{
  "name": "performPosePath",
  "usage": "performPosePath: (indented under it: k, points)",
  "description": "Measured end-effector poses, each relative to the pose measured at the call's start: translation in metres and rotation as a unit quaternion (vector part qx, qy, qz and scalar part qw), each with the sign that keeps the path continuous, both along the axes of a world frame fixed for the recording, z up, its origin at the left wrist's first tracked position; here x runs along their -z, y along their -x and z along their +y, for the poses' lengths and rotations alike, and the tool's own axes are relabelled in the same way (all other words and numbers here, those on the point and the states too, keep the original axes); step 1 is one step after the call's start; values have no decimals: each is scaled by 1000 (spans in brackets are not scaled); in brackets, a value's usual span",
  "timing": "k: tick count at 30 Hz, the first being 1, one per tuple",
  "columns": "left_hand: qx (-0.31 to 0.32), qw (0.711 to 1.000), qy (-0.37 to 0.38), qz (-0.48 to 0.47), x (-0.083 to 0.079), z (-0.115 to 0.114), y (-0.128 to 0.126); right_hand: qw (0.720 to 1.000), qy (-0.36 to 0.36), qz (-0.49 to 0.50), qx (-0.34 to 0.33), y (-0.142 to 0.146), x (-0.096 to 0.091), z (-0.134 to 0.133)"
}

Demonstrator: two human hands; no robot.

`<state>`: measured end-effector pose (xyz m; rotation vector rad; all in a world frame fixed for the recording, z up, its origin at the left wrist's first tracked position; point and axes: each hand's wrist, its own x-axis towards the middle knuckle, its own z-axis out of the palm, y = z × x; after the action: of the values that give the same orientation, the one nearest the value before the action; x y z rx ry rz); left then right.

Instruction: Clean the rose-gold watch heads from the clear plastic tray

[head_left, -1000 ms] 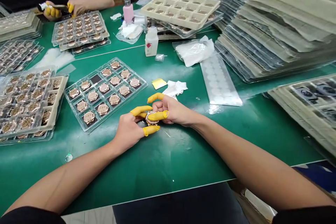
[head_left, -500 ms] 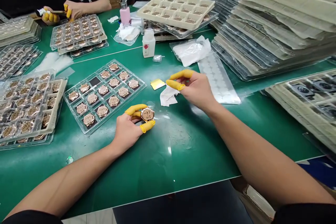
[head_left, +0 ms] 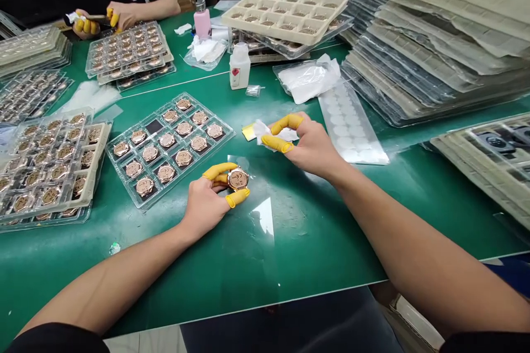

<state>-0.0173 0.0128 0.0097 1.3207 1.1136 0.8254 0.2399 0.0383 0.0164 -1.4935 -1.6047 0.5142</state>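
Observation:
My left hand (head_left: 209,196), with yellow finger cots on its fingertips, grips a rose-gold watch case (head_left: 238,179) by its rim. The printed back of the case faces up toward me. To the right and a little farther off, my right hand (head_left: 308,143), also in yellow finger cots, pinches a crumpled white tissue (head_left: 260,130). Part of the tissue is behind the fingers. A yellow pad (head_left: 248,132) lies just left of the tissue and is partly covered by it. Beyond my left hand, a clear plastic tray (head_left: 159,168) holds several similar watch cases, and one pocket has no case.
Stacked trays of cases (head_left: 49,171) stand at left, and a tall tray stack (head_left: 414,60) at right. A white bottle (head_left: 239,69), pink bottle (head_left: 202,23) and bagged white sheets (head_left: 351,121) lie beyond my hands. Two co-workers (head_left: 144,8) work across the green table (head_left: 314,248).
My right hand has taken hold of the white tissue and lifted it, partly covering the yellow pad. My left hand still holds the watch case. The view has shifted slightly.

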Motion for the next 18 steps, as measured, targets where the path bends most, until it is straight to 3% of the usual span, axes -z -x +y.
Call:
performPosePath:
  k: [4,9,13,18]
  points:
    - [-4,1000,4,-1,0,-1,0,986,-36,140,-82,20,-2,-10]
    - [-3,1000,0,-4,-1,-1,-2,967,-23,206,-147,38,4,-14]
    - [-6,1000,-3,-11,-1,-1,-2,976,-88,104,-172,38,7,-15]
    - [-4,1000,2,-24,-1,-1,-2,962,-122,-16,-245,36,7,-20]
